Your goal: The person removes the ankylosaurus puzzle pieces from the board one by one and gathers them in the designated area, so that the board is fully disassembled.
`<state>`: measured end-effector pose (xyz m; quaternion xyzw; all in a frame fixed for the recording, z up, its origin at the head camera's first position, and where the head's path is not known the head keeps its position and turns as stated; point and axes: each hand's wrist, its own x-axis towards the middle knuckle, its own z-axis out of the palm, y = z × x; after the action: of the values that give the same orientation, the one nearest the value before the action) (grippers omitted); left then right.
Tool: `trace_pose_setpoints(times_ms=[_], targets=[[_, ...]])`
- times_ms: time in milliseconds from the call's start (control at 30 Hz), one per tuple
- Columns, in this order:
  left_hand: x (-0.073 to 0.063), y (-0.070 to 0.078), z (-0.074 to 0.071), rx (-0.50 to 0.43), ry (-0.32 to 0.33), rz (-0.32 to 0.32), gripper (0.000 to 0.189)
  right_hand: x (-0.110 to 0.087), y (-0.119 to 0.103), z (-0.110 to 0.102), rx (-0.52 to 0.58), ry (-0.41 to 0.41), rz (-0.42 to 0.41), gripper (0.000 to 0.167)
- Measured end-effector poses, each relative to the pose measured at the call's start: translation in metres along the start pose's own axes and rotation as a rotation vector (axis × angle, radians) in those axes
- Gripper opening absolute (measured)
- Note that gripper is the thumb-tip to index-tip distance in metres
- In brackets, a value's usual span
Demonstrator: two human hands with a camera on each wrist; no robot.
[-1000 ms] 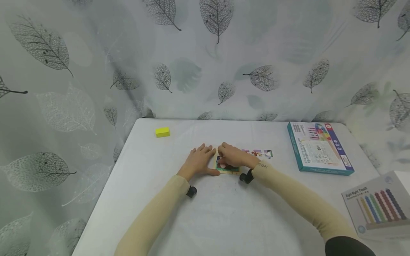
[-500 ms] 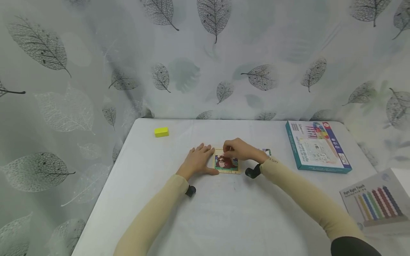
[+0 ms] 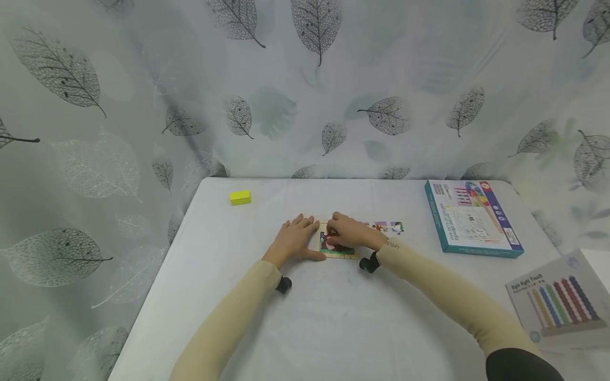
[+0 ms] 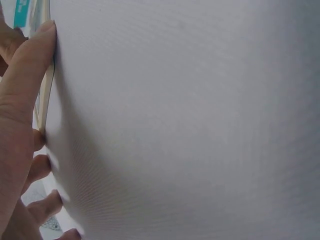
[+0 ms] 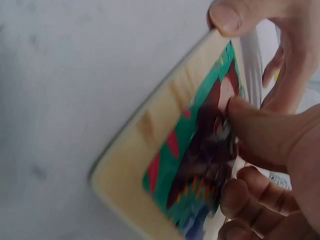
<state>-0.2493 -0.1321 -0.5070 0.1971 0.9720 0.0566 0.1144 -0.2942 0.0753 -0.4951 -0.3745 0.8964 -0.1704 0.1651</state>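
A thin wooden jigsaw puzzle (image 3: pixel 342 256) with a pale frame lies flat on the table; its picture shows a brown animal on green. My left hand (image 3: pixel 295 241) rests at its left side, fingers spread; in the left wrist view the thumb (image 4: pixel 31 70) lies along the puzzle's edge. My right hand (image 3: pixel 350 232) is over the picture with its fingers curled. The right wrist view shows the right thumb (image 5: pixel 260 130) touching the picture, other fingers bent at the far side. I cannot tell whether a piece is pinched there.
Loose puzzle pieces (image 3: pixel 392 227) lie in a row right of the puzzle, partly behind the right hand. A yellow block (image 3: pixel 240 197) sits at the back left. A flat teal-edged box (image 3: pixel 476 219) and a white box (image 3: pixel 557 304) with coloured columns stand on the right.
My right hand lifted off the picture toward the upper right, uncovering the brown animal, then came back down onto it. The left hand has stayed in place.
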Motion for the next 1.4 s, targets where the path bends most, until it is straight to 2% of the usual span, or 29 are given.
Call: trace_pose_setpoints(times_ms=[67, 300, 433, 567, 667, 1000, 1267, 1400], targets=[[0.000, 0.000, 0.001, -0.005, -0.005, 0.000, 0.105, 0.000, 0.000, 0.002, 0.000, 0.013, -0.013, 0.020], [0.000, 0.002, 0.001, -0.005, -0.002, -0.003, 0.105, -0.004, 0.000, -0.004, 0.197, 0.070, -0.040, 0.011], [0.000, 0.002, 0.001, 0.000, 0.002, -0.007, 0.105, -0.010, 0.006, -0.010, 0.205, 0.114, -0.058, 0.010], [0.000, 0.003, 0.002, 0.008, 0.000, -0.013, 0.105, -0.019, 0.015, -0.017, 0.189, 0.137, -0.031, 0.011], [0.000, 0.003, 0.002, 0.005, 0.004, -0.016, 0.106, -0.027, 0.022, -0.022, 0.169, 0.127, -0.018, 0.010], [-0.001, 0.003, 0.003, -0.001, 0.013, -0.023, 0.106, -0.057, 0.042, -0.028, 0.142, 0.014, 0.063, 0.007], [-0.002, 0.003, 0.001, 0.005, 0.009, -0.023, 0.106, -0.064, 0.052, -0.025, 0.144, 0.015, 0.121, 0.008], [-0.001, 0.003, 0.001, 0.001, 0.010, -0.021, 0.106, -0.064, 0.054, -0.025, 0.131, 0.020, 0.124, 0.009]])
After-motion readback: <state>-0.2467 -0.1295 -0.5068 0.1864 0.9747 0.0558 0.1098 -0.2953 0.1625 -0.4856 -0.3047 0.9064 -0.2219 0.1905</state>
